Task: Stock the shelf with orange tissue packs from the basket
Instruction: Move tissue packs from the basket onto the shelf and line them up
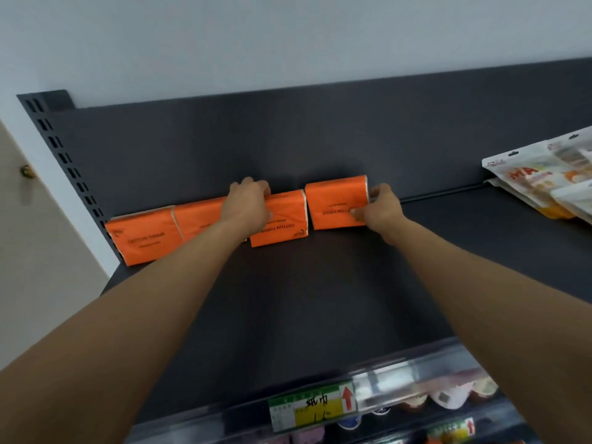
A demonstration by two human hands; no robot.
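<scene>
Door: at the far left I see a pale door with a brass knob (27, 171).
Upright: a dark slotted post (64, 158) marks the left end of the shelving, and the back panel (288, 139) runs right from it.
First pack: orange, lettered COTTON TISSUE the right way up, the first pack (144, 238) stands at the left end of the back row, tight against the post.
Second pack: the second pack (198, 219) touches the first, and my left arm covers its right part.
Left hand: the left hand (248, 203) grasps the third pack where it meets the second, with fingers curled over the top edge and the thumb on the front face.
Third pack: the third pack (282, 224) stands on the shelf with its lettering upside down, and its near bottom edge sits a little forward of its neighbours.
Tag: a green and yellow price tag (314, 408) with a red up arrow sits in the clear front rail.
Shelf: the dark shelf (320, 299) carries the row along its back, and both my forearms reach across it.
Fourth pack: the fourth pack (336, 203) is just right of the third with a thin gap between them and its lettering upside down. It is close to the back panel, but I cannot tell whether its base rests on the shelf.
Right hand: the right hand (381, 209) pinches the fourth pack at its right end, thumb on the front face and fingers round the side.
Lower shelf: blurred goods (448, 395) show under the rail.
Snack bags: white and orange snack bags (544, 177) lie at the right end, well apart from the packs.
</scene>
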